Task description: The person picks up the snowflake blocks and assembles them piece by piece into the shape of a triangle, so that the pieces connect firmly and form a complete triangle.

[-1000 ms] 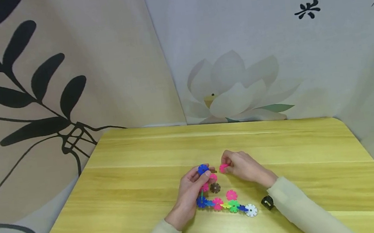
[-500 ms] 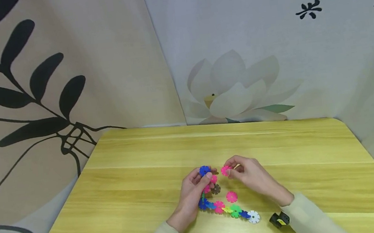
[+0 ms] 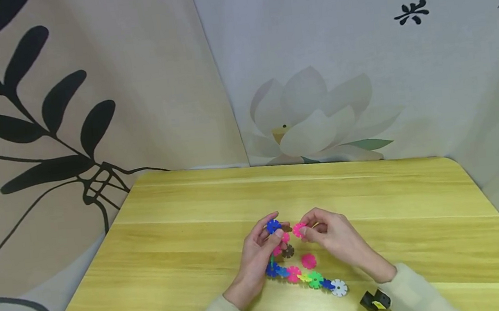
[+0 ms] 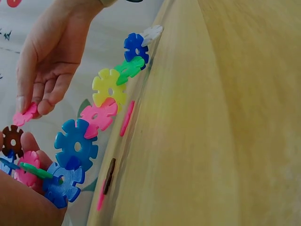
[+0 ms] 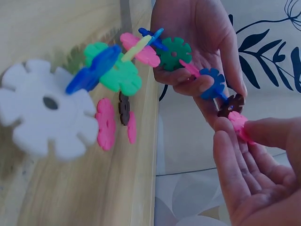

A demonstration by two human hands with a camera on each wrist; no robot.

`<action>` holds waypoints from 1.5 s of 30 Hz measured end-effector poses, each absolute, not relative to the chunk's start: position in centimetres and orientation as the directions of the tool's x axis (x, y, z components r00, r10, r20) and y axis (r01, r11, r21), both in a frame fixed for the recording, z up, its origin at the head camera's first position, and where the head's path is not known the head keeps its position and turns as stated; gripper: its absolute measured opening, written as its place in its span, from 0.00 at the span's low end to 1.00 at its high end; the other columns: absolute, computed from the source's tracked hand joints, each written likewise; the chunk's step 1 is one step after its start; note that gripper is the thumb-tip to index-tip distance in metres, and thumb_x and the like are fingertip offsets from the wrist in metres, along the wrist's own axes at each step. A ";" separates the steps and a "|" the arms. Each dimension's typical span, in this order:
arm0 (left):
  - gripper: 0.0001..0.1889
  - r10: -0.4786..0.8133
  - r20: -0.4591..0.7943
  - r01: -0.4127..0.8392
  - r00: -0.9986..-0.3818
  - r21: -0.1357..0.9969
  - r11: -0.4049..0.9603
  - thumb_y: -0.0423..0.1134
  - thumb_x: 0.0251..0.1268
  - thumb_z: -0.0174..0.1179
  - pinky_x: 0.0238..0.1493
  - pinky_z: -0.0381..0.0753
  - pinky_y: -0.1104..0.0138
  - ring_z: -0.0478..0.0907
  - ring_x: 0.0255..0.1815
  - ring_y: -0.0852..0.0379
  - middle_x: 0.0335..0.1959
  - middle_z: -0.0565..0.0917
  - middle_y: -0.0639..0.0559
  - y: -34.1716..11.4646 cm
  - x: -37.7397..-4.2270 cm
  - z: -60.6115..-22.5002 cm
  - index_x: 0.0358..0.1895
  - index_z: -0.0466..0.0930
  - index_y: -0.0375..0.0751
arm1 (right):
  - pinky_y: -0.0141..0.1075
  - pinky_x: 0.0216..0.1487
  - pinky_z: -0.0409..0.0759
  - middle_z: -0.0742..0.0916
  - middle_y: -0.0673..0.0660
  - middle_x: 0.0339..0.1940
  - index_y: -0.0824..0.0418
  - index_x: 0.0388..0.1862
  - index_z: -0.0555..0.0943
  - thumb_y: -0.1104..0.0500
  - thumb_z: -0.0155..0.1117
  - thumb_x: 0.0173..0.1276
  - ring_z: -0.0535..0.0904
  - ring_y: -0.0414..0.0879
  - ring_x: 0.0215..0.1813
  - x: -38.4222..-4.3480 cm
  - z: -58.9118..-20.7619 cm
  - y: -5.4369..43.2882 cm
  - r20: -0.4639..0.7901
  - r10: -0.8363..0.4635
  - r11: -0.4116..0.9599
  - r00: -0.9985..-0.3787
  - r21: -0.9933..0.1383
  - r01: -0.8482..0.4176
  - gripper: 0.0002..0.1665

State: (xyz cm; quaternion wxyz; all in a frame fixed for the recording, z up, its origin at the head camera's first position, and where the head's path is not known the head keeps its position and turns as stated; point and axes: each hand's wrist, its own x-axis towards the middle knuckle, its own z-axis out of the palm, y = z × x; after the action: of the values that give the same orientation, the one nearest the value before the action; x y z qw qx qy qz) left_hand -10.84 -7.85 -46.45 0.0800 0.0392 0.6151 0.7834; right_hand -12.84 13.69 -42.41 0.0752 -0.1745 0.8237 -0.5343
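My left hand [image 3: 253, 260] grips a chain of interlocking plastic snowflake discs near its far end, thumb by a blue disc [image 3: 273, 226]. A brown disc [image 5: 231, 106] sticks out beyond that blue one. Between thumb and fingertips, my right hand [image 3: 339, 235] pinches a pink snowflake disc [image 5: 239, 126], its edge right at the brown disc. From the left hand the chain bends round through a light blue disc [image 4: 76, 145], a yellow disc [image 4: 109, 88] and a green disc [image 3: 315, 280] to a white disc [image 3: 339, 288] at its other end, held out over the table.
Loose discs lie flat on the wooden table [image 3: 172, 246] under the chain: a pink disc [image 3: 309, 261], a brown disc [image 3: 287, 251] and another pink disc [image 4: 100, 195]. A printed curtain [image 3: 167, 82] hangs behind the table's far edge.
The right hand first shifts nearer and right, turning its pink disc face-on, then comes slightly left to the brown disc. The left hand keeps its grip on the chain, which barely moves.
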 end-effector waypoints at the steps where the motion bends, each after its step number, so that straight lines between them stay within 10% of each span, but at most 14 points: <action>1: 0.28 0.179 -0.027 -0.069 -0.983 0.970 -0.231 0.41 0.77 0.61 0.50 0.84 0.66 0.83 0.39 0.57 0.62 0.83 0.41 -7.9 -10.8 -46.5 0.76 0.68 0.43 | 0.34 0.40 0.86 0.89 0.53 0.36 0.63 0.47 0.81 0.62 0.65 0.74 0.89 0.57 0.40 -12.8 -42.4 13.7 0.066 -0.364 0.367 -0.929 -0.907 -0.208 0.07; 36: 0.28 0.114 -0.030 -0.056 -0.993 0.970 -0.237 0.37 0.75 0.63 0.57 0.84 0.59 0.85 0.49 0.50 0.62 0.83 0.40 -6.8 -10.6 -46.8 0.76 0.71 0.46 | 0.48 0.36 0.89 0.90 0.50 0.31 0.64 0.41 0.83 0.68 0.68 0.71 0.89 0.57 0.34 -12.2 -42.7 12.5 0.132 -0.245 0.354 -0.961 -0.910 -0.215 0.03; 45: 0.26 0.130 -0.039 -0.062 -0.991 0.982 -0.179 0.39 0.75 0.63 0.56 0.84 0.61 0.84 0.47 0.49 0.61 0.83 0.41 -7.0 -10.4 -46.3 0.74 0.73 0.46 | 0.35 0.37 0.86 0.90 0.50 0.32 0.62 0.42 0.84 0.64 0.69 0.72 0.89 0.55 0.37 -12.8 -42.8 12.9 0.101 -0.296 0.383 -0.950 -0.899 -0.215 0.03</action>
State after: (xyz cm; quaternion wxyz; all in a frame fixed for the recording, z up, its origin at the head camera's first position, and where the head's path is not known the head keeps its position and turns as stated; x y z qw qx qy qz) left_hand -10.42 -6.97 -46.32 0.0625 0.0264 0.6377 0.7673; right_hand -12.78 12.88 -42.84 0.0381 -0.1538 0.8306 -0.5339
